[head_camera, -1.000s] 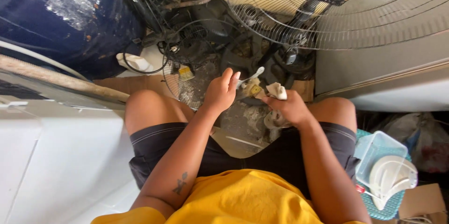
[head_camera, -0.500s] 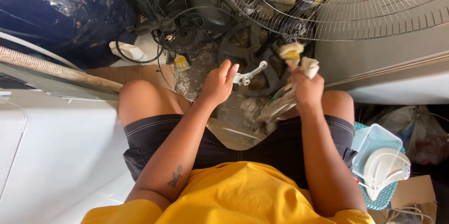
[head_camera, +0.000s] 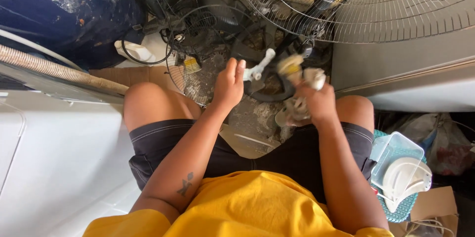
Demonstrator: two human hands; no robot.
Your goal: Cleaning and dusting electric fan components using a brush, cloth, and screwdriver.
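- Seen from above, a seated person works over a cluttered floor between their knees.
- The left hand (head_camera: 228, 86) pinches a small white plastic part (head_camera: 257, 68), fingers closed on one end, holding it up for inspection.
- The right hand (head_camera: 316, 103) grips a blurred, crumpled pale rag (head_camera: 297, 76), fingers wrapped around it.
- A wire fan guard (head_camera: 396, 9) stands just beyond.
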